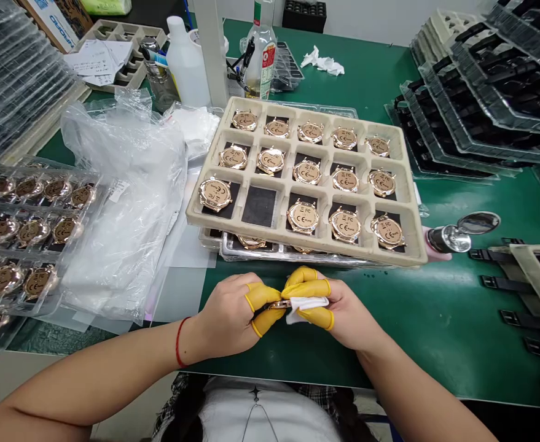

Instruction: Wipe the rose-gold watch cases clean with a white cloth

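Observation:
Both my hands are raised over the green mat (417,344), just in front of the tray. My left hand (226,316) and my right hand (338,307) wear yellow finger cots and pinch a gold-rimmed watch case (279,304) between them. A white cloth (307,307) in my right hand is pressed against the case, hiding most of it. Behind my hands stands a pulp compartment tray (306,242) holding several rose-gold watch cases, backs up, on black pads. One compartment in its front row shows only its pad (259,205).
To the left lies a clear plastic tray of watch cases (21,227) beside a crumpled plastic bag (122,202). Stacked trays of black parts (472,116) rise at the right, above black watch straps (504,282). A chrome tool (449,238) lies by the tray; bottles (187,64) stand behind it.

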A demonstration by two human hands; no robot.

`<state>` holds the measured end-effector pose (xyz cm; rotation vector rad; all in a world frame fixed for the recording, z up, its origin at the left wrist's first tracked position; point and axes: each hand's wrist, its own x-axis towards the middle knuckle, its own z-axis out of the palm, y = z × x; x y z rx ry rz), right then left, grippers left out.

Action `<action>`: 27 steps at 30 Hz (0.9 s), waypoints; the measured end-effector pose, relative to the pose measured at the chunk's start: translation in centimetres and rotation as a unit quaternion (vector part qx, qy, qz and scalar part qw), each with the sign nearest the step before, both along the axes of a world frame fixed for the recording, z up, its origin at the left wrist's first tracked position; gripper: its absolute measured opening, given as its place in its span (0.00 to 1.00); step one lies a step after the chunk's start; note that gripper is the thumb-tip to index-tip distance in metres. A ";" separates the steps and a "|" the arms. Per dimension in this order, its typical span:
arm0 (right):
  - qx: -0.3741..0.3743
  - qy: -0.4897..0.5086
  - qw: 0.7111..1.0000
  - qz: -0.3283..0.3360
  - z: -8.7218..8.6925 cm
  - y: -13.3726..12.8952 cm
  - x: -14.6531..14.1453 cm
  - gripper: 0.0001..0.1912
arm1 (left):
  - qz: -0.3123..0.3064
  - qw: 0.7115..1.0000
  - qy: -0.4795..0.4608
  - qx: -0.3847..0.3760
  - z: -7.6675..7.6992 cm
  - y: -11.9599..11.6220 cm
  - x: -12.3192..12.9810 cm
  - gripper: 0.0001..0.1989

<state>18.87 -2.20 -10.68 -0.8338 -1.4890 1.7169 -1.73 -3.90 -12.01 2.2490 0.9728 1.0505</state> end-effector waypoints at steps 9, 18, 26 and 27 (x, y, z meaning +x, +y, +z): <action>-0.085 -0.011 0.996 -0.036 -0.7 -0.3 -1.2 0.13 | -0.011 0.987 0.106 0.122 0.0 0.0 -0.1 0.03; -0.302 0.026 0.949 -0.084 -0.5 -0.2 -1.7 0.17 | -0.018 0.998 0.022 0.053 0.7 0.1 0.1 0.03; -0.297 0.070 0.951 -0.047 0.9 0.4 0.2 0.14 | 0.021 0.999 -0.042 0.026 1.1 0.2 -0.2 0.04; -0.292 0.065 0.953 -0.049 1.1 0.4 0.4 0.14 | 0.027 0.998 -0.041 0.029 1.2 0.2 -0.2 0.04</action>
